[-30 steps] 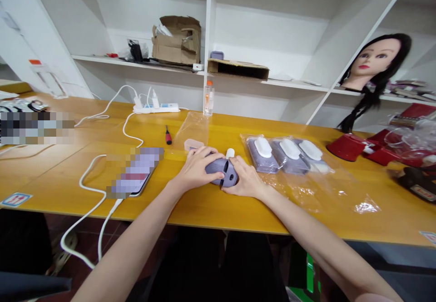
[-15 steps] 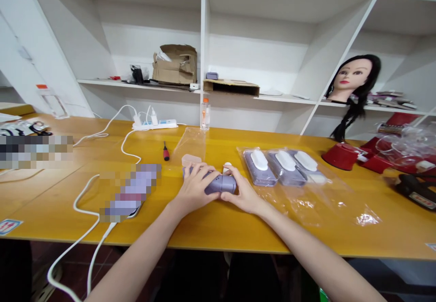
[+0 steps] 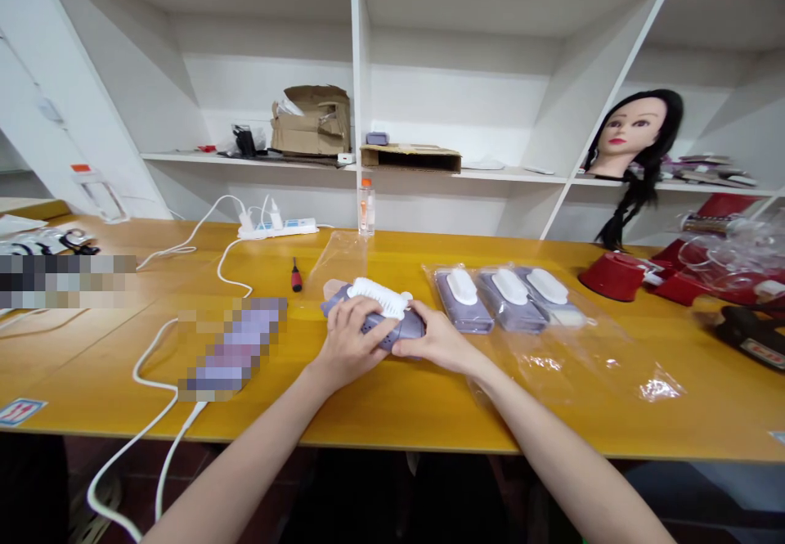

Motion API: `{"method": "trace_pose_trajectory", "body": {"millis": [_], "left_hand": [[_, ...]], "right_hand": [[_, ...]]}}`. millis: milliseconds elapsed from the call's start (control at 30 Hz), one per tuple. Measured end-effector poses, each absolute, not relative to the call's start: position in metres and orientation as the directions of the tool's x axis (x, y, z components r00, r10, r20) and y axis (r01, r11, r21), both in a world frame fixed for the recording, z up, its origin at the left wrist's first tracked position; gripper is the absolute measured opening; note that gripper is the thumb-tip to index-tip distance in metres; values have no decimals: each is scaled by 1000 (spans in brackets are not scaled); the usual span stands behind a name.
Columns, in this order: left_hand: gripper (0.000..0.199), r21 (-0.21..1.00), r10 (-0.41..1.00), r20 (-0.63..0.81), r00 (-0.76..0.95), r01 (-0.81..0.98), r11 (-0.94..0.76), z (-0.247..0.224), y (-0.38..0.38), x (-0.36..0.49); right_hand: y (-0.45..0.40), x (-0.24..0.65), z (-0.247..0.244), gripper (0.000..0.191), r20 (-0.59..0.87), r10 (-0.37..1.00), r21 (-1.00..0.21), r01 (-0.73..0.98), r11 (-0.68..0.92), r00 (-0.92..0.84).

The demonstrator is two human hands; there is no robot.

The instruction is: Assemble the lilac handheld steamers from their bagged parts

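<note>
My left hand is closed around the left part of a purple plastic device, its fingers lying over the top. Closed on the device's right end is my right hand, thumb at the near side. A white toothed piece, comb-like, shows on the device's upper side. I cannot tell the device's exact kind, and the fingers hide part of it. Behind it lies a clear plastic bag. To the right, three similar purple devices with white oval tops lie in clear bags.
A red-and-black screwdriver lies behind left. A pixelated phone-like object and white cables are on the left. At the back are a power strip and an orange-capped bottle. Red parts and a mannequin head stand right.
The device has turned in my hands, so its white toothed piece now faces up into view. Both hands stay on it. The camera view has shifted slightly.
</note>
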State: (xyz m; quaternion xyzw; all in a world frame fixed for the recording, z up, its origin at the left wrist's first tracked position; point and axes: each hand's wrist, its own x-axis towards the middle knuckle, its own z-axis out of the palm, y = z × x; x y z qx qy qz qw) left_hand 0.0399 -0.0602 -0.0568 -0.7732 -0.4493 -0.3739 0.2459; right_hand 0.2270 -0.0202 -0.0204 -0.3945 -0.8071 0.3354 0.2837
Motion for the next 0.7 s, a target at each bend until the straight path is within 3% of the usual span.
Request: {"method": "trace_pose_trajectory", "body": {"millis": [100, 167, 200, 267, 333, 400, 500, 600, 700], "left_hand": [[79, 157, 584, 801, 134, 894, -420, -50, -59, 36], [110, 379, 653, 757, -18, 826, -418, -44, -58, 32], [116, 520, 685, 720, -113, 740, -425, -42, -56, 30], [107, 798, 753, 571, -328, 435, -416, -38, -52, 27], [87, 943, 865, 305, -398, 1, -332, -35, -49, 27], [70, 909, 955, 124, -269, -355, -219, -32, -47, 29], [62, 742, 986, 99, -133, -651, -163, -28, -47, 36], [50, 626, 978, 127, -163, -752, -206, -24, -50, 43], [38, 586, 963, 188, -191, -765, -266, -20, -53, 51]], "right_hand": [[-22, 225, -20, 80, 307, 855, -681, 531, 504, -418], [-22, 224, -21, 85, 355, 854, -635, 572, 519, -381], [-23, 224, -22, 85, 372, 849, -615, 585, 529, -376], [-24, 222, -24, 85, 406, 835, -583, 598, 550, -371], [-26, 218, -28, 86, 437, 820, -570, 592, 571, -370], [-29, 213, -33, 88, 461, 806, -571, 572, 589, -371], [-32, 205, -41, 92, 467, 793, -570, 553, 608, -390], [-34, 199, -43, 95, 461, 789, -570, 545, 615, -407], [-32, 199, -40, 92, 455, 802, -589, 545, 597, -388]]}}
